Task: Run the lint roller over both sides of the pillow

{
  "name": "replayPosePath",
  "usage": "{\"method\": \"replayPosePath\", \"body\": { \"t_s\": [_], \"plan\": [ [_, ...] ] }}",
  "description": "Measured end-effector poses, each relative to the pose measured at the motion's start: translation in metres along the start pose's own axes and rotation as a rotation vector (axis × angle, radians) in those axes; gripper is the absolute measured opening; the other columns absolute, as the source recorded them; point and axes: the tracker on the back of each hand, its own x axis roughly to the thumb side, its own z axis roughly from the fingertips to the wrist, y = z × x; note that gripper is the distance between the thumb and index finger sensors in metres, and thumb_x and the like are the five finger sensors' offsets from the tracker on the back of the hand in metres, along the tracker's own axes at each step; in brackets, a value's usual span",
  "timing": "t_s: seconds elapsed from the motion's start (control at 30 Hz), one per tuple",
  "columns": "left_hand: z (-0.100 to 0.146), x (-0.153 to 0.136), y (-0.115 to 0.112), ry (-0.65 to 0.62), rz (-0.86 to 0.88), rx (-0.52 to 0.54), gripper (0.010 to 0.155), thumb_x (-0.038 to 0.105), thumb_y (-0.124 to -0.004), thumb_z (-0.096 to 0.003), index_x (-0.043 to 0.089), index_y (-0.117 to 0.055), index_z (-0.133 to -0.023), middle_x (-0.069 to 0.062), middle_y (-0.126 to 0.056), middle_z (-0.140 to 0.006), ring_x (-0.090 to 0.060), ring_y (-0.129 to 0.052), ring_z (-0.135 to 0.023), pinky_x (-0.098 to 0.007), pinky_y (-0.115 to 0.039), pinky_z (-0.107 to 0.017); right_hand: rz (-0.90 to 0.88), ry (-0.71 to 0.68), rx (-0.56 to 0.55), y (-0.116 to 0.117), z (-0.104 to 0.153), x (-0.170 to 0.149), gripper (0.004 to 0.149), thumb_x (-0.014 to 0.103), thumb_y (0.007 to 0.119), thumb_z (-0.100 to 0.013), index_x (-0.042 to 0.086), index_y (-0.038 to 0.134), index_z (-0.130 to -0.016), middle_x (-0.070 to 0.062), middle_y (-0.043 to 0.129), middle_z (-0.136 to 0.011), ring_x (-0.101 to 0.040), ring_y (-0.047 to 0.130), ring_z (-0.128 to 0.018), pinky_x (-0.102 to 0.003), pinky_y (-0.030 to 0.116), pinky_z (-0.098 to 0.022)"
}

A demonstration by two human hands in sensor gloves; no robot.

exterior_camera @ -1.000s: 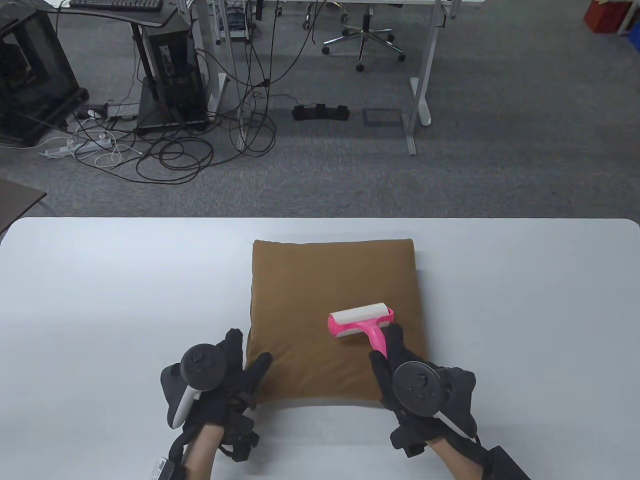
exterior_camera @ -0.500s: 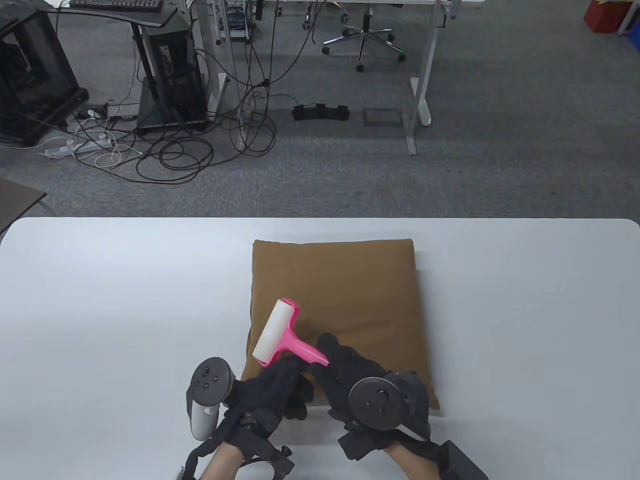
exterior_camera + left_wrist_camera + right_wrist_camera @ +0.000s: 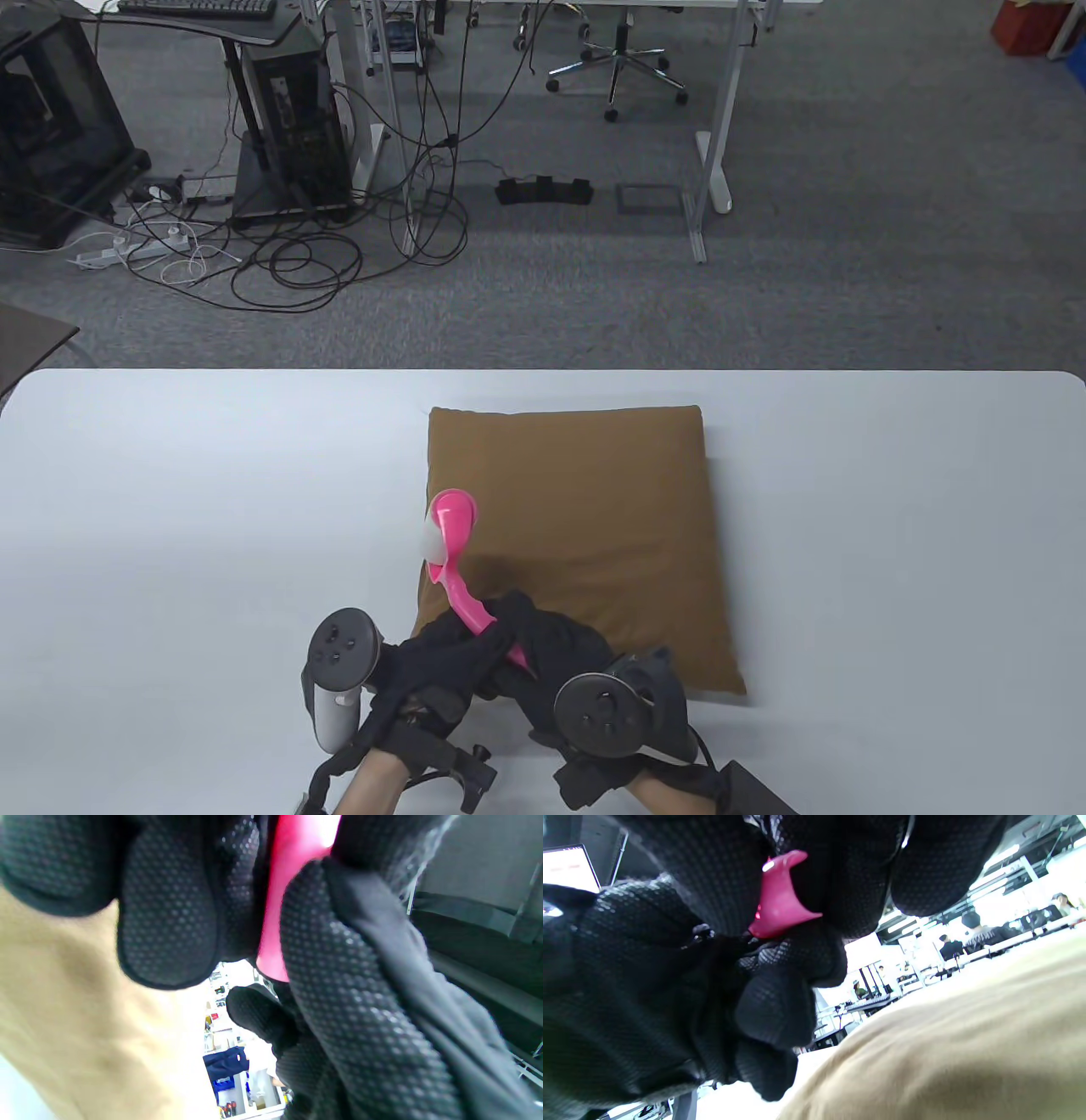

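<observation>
A brown pillow point(image 3: 585, 509) lies flat on the white table point(image 3: 187, 509). A pink lint roller point(image 3: 450, 531) with a white roll stands on edge over the pillow's near-left part, its handle running down into both hands. My left hand point(image 3: 458, 649) and right hand point(image 3: 543, 641) overlap at the pillow's near-left corner, and both grip the handle. The left wrist view shows the handle point(image 3: 292, 899) between my gloved fingers point(image 3: 169, 908), beside the pillow point(image 3: 63, 1005). The right wrist view shows the handle's end point(image 3: 780, 899) in my right fingers, above the pillow point(image 3: 967, 1052).
The table's far edge point(image 3: 543, 371) runs behind the pillow. Beyond it is grey carpet with tangled cables point(image 3: 297, 255), desk legs point(image 3: 717, 153), an office chair point(image 3: 619, 68) and a computer tower point(image 3: 293, 127).
The right hand carried the roller from the pillow's right side to its near-left corner and turned it on edge. The left hand left the pillow's corner and closed on the handle.
</observation>
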Motion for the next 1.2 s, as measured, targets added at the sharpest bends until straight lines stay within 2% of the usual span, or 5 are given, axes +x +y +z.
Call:
{"method": "replayPosePath", "body": {
  "t_s": [0.27,0.47,0.63,0.97,1.2],
  "plan": [
    [-0.002,-0.002,0.006,0.0,-0.053,0.023,0.07,0.042,-0.084,-0.0471,-0.007,-0.065,-0.093,-0.015,-0.099,-0.071,-0.029,-0.11,-0.035,-0.052,-0.086,-0.034,0.111,0.071,-0.013,-0.006,0.007,-0.034,0.073,0.045,0.075,-0.056,0.008,0.044,-0.111,-0.019,0.068,-0.109,-0.042,0.074,-0.093,-0.062,0.07,-0.058],
    [-0.001,0.006,0.017,-0.056,-0.264,0.112,0.073,0.039,-0.085,-0.0467,-0.012,-0.061,-0.094,-0.014,-0.101,-0.068,-0.026,-0.106,-0.026,-0.052,-0.086,-0.032,0.296,0.417,-0.012,-0.016,0.021,-0.113,0.071,0.052,0.068,-0.057,0.016,0.044,-0.113,-0.029,0.037,-0.118,-0.055,0.044,-0.101,-0.073,0.049,-0.062],
    [-0.001,0.02,0.026,-0.12,-0.465,0.196,0.074,0.041,-0.086,-0.0469,-0.012,-0.062,-0.093,-0.012,-0.102,-0.064,-0.023,-0.105,-0.022,-0.052,-0.086,-0.031,0.215,0.66,0.107,-0.005,0.034,-0.166,0.08,0.06,0.06,-0.056,0.018,0.026,-0.114,-0.04,0.028,-0.115,-0.074,0.045,-0.089,-0.08,0.051,-0.056],
    [0.016,0.058,0.054,-0.136,-0.784,0.252,0.075,0.04,-0.091,-0.0437,-0.01,-0.066,-0.093,-0.013,-0.107,-0.059,-0.024,-0.106,-0.016,-0.051,-0.088,-0.028,0.146,0.716,0.176,0.004,0.037,-0.178,0.078,0.061,0.055,-0.057,0.02,0.023,-0.114,-0.037,0.027,-0.116,-0.061,0.05,-0.097,-0.072,0.057,-0.058],
    [0.046,0.049,0.062,-0.096,-0.886,0.152,0.076,0.039,-0.093,-0.0431,-0.007,-0.065,-0.096,-0.014,-0.108,-0.057,-0.023,-0.105,-0.012,-0.05,-0.088,-0.026,0.128,0.731,0.195,0.006,0.038,-0.18,0.077,0.061,0.054,-0.057,0.021,0.021,-0.114,-0.036,0.026,-0.116,-0.06,0.05,-0.097,-0.072,0.057,-0.058]
  ]
}}
